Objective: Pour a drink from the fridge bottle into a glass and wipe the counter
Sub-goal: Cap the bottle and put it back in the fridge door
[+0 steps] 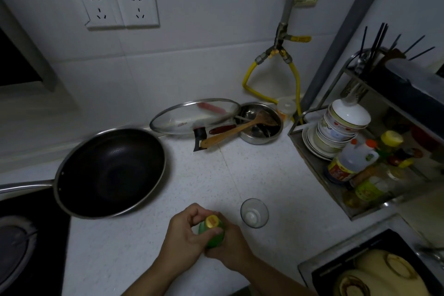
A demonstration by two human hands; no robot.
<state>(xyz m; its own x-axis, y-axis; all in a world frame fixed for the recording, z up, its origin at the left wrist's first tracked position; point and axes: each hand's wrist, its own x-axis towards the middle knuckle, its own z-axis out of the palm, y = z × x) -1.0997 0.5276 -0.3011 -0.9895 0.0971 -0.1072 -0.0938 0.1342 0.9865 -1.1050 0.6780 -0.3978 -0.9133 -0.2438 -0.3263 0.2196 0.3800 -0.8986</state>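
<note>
Your left hand (182,230) curls round the cap (212,221) of the green bottle (212,235), which stands on the desk (240,170). Your right hand (230,247) grips the body. Expect smooth, possibly slippery plastic: hold mid-body. At 2 o'clock, well apart, the glass (254,212) is fragile.

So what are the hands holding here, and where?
The green bottle: the right hand grips its body, the left hand pinches near the yellow cap.
</note>
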